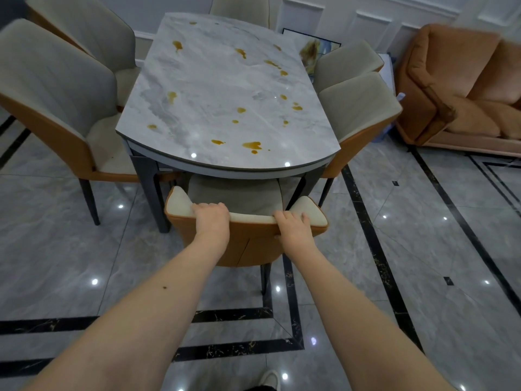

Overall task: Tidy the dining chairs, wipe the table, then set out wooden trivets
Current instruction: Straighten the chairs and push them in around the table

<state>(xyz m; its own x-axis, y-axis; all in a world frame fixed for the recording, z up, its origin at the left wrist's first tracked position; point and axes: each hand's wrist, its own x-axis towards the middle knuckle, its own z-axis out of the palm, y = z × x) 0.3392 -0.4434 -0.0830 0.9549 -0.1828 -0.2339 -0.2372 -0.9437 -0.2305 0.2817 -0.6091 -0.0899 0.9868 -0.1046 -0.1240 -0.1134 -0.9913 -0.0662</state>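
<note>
A grey marble dining table [214, 88] with a rounded near end carries several amber spills [252, 145]. The near dining chair [245, 244], orange-backed with a cream seat, sits tucked under the table's near end. My left hand [211, 218] grips the top edge of its backrest, fingers curled over the rim. My right hand [293, 225] grips the same rim further right, thumb on the orange back. No cloth or wooden trivets are in view.
Two matching chairs [59, 88] stand at the table's left side and two chairs [358, 108] at its right, one more chair [239, 4] at the far end. An orange sofa [462, 86] stands at the right. The floor is glossy grey tile with black inlay strips [380, 255].
</note>
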